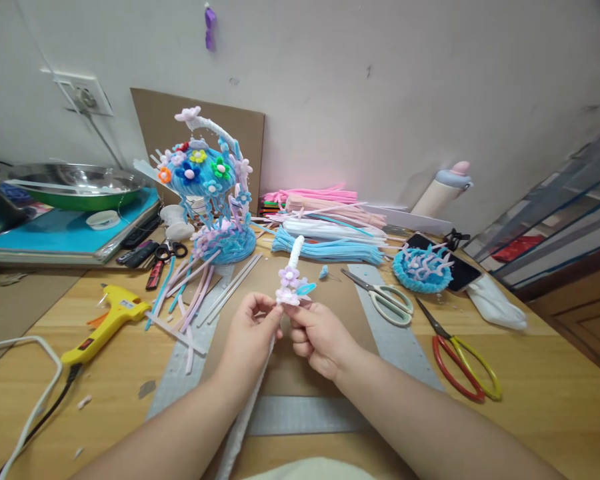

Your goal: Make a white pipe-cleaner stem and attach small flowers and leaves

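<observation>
Between my two hands is a white wrapped stem (296, 252) with fuzzy pink and lilac flowers (289, 276) and a blue leaf (306, 289) on it. My left hand (260, 323) pinches it just below the lowest flower. From the other side my right hand (323, 333) grips the same spot, fingers curled. A long white strip (245, 420) trails down from under my hands toward my body. Both hands are above a brown cardboard sheet (300, 373). A small blue piece (323, 272) lies on the cardboard beyond my right hand.
A yellow glue gun (107, 320) with its cord lies left. Behind stands a blue flowered jellyfish-like model (200, 180). Bundles of pipe cleaners (330, 247) line the back. Grey-handled scissors (387, 303), red-and-yellow scissors (463, 360) and a blue fuzzy dish (405, 273) are right.
</observation>
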Available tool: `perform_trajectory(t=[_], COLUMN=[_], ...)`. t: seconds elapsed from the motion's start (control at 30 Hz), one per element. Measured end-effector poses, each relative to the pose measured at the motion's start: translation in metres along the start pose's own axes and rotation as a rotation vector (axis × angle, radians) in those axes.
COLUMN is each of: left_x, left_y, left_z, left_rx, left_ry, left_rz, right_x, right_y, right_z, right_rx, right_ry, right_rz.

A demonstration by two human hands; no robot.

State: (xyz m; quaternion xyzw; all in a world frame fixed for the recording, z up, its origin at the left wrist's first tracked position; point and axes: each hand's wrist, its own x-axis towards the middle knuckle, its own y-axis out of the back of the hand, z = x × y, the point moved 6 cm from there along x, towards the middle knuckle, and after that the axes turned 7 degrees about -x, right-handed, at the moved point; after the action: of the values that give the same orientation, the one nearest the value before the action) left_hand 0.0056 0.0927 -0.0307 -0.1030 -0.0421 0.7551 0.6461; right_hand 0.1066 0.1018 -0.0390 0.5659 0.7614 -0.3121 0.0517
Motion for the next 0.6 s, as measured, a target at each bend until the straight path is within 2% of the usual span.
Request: perform_trajectory(t=[0.17, 0.23, 0.33, 0.43, 0.6], left_x=[-0.002, -0.002, -0.005, -0.009, -0.015], left_y=[-0.002, -0.001, -0.002, -0.007, -0.013], left_z=[0.004, 0.007, 0.017, 0.025, 0.028], left_rx=[0.025, 0.095, 0.274, 0.432, 0.461], left_ry=[-0.032, -0.056, -0.162, -0.264, -0.348], left_rz=[-0.009, 0.009, 0.018, -0.016, -0.103], right_x=[0.003, 0.003, 0.002, 0.001, 0.000], right_y=[-0.001, 0.000, 0.001, 0.001, 0.000], right_z=[0.004, 0.005, 0.006, 0.007, 0.008], right_rx=[0.006, 0.005, 0.000, 0.020, 0.047], right_ry=[0.014, 0.021, 0.031, 0.034, 0.028], right_rz=[0.009, 0.039, 0.056, 0.037, 0.030])
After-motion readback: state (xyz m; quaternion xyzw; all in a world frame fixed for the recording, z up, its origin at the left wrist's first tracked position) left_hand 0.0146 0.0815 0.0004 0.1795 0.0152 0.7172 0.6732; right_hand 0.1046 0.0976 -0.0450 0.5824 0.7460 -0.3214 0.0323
